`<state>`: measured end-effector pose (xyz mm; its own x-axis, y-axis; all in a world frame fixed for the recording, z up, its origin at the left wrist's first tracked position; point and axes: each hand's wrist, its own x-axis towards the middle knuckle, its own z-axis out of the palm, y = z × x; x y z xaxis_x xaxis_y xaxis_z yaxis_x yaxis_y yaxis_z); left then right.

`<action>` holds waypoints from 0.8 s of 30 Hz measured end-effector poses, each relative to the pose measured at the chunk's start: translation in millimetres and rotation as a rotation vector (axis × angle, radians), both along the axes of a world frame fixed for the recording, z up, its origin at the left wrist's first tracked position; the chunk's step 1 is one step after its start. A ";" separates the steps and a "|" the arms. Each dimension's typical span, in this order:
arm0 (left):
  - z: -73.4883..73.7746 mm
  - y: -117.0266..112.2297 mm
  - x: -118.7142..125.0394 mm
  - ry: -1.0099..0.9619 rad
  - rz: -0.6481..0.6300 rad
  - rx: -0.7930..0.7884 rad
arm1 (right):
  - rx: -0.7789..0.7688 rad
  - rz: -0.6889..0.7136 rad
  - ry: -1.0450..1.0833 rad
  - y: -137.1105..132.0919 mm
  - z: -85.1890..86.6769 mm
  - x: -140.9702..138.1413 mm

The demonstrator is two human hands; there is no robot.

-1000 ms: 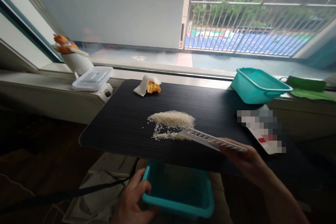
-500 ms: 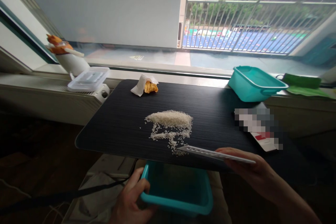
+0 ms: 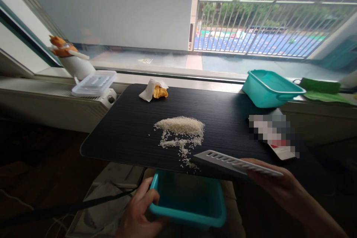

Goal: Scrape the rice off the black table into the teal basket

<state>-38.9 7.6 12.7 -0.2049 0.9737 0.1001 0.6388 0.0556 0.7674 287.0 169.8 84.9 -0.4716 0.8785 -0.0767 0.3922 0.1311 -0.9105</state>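
- head view: the left hand (image 3: 139,212) grips the near-left corner of a teal basin (image 3: 195,214). the thumb is hooked over the rim and the fingers are curled beneath it. the basin sits just below the near edge of the black table (image 3: 122,134).
- the right hand (image 3: 281,187) is closed on one end of a slotted white strip (image 3: 234,160), fingers together along it. the strip's free end is tilted down, near the table edge.
- the rice (image 3: 180,125) lies mostly in a heap at mid-table. a thin trail of grains (image 3: 187,158) runs from the heap to the edge, ending just beside the strip's tip and above the basin.
- risk: the trail reaches the edge near the basin's left half. if the basin sits off to one side of it, grains could drop past the rim onto the floor and the cables below.
- risk: the strip is slotted and held at an angle, so grains may slip through the slots or under it and smear sideways.
- risk: the one-handed hold at a corner could let the basin tip.
- well apart from the rice: a second teal basin (image 3: 272,90) at the far right, a tissue with something orange (image 3: 154,91), a clear plastic lid (image 3: 94,83), and a blurred packet (image 3: 275,134).
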 end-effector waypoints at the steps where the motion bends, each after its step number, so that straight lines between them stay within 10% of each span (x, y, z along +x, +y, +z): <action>1: 0.1 0.2 0.1 0.000 0.001 0.004 | -0.004 -0.003 -0.003 0.0 -0.1 0.6; 24: -0.6 -1.6 -0.5 -0.023 0.018 -0.011 | -0.008 0.098 0.006 -3.6 13.0 -15.0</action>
